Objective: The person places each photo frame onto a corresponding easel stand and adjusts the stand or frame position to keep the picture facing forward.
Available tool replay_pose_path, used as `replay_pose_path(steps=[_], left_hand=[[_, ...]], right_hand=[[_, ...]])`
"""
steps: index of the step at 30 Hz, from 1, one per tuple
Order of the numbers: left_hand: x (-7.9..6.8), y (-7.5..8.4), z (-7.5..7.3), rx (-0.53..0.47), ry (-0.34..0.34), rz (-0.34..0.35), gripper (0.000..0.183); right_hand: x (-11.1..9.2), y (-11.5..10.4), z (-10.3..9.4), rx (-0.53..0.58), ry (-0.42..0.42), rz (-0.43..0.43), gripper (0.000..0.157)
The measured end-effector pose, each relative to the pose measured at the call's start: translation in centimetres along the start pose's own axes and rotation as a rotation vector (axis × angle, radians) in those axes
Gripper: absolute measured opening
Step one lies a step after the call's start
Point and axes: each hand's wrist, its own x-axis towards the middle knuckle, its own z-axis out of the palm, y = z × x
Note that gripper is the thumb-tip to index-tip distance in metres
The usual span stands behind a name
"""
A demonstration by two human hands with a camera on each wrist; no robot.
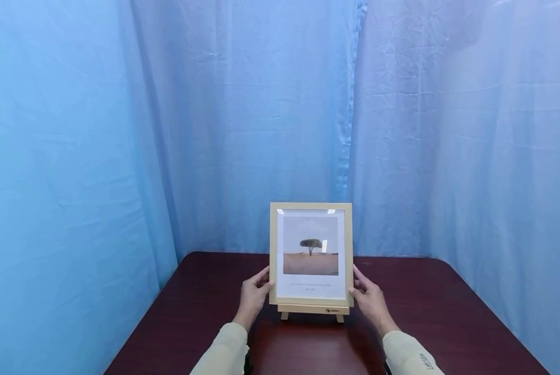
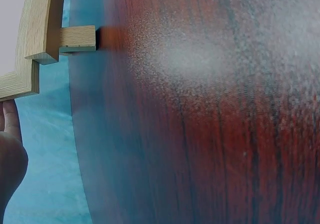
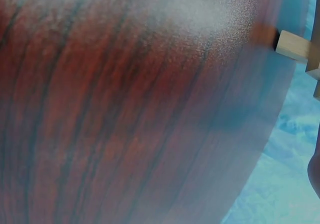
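Observation:
A picture frame (image 1: pixel 310 285) of light wood, with a print of a lone tree behind its glossy front, stands upright on a small wooden easel (image 1: pixel 303 309). My left hand (image 1: pixel 253 298) grips its lower left side, the thumb at the front edge and the other fingers partly hidden by the frame. At the lower right side, my right hand (image 1: pixel 370 303) pinches the opposite edge in the same manner. In the left wrist view, the easel leg (image 2: pixel 77 38) touches the table. Only a sliver of my right hand (image 3: pixel 314 171) shows in the right wrist view.
The dark red wooden table (image 1: pixel 205 312) has a glossy top and rounded far corners. Light blue curtains (image 1: pixel 261 114) hang behind it and along both sides.

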Motion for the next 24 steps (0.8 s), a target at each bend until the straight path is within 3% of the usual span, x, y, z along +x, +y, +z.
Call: replay_pose_path(steps=[7, 16, 24], left_hand=[[0.0, -0.2, 0.2, -0.011, -0.003, 0.029, 0.043], [0.3, -0.3, 0.4, 0.015, -0.001, 0.014, 0.043], [0.4, -0.3, -1.2, 0.131, -0.054, 0.045, 0.039]], right_hand=[[0.1, 0.1, -0.1, 0.003, 0.010, -0.001, 0.064], [-0.3, 0.0, 0.0, -0.019, 0.035, -0.002, 0.064], [-1.0, 0.8, -1.4, -0.138, 0.017, -0.035, 0.059]])
